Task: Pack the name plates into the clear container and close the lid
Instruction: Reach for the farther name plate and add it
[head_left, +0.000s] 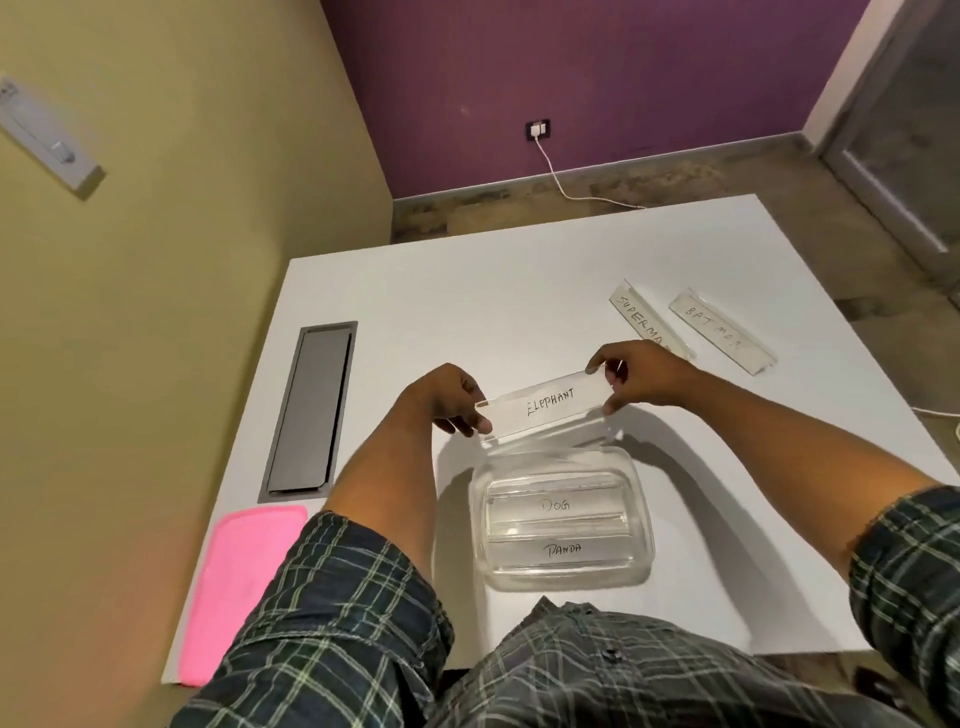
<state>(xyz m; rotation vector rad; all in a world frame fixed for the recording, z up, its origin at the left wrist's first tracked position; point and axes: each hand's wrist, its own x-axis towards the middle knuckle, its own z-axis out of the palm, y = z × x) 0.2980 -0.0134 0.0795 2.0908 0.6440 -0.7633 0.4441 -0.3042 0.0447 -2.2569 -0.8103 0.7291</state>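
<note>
Both hands are gripping a clear acrylic name plate lettered ELEPHANT by its short ends: the left hand is pinching the near-left end, the right hand the far-right end. They are holding it in the air just beyond the far rim of the clear rectangular plastic container, which is sitting open on the white table. Two plates are lying inside it, lettered DOG and PANDA. Two more plates, SUPERMAN and BATMAN, are lying flat on the table to the far right; the SUPERMAN one may be touching the right hand. The flat pink lid is lying at the table's near-left edge, beside a grey recessed cable hatch.
</note>
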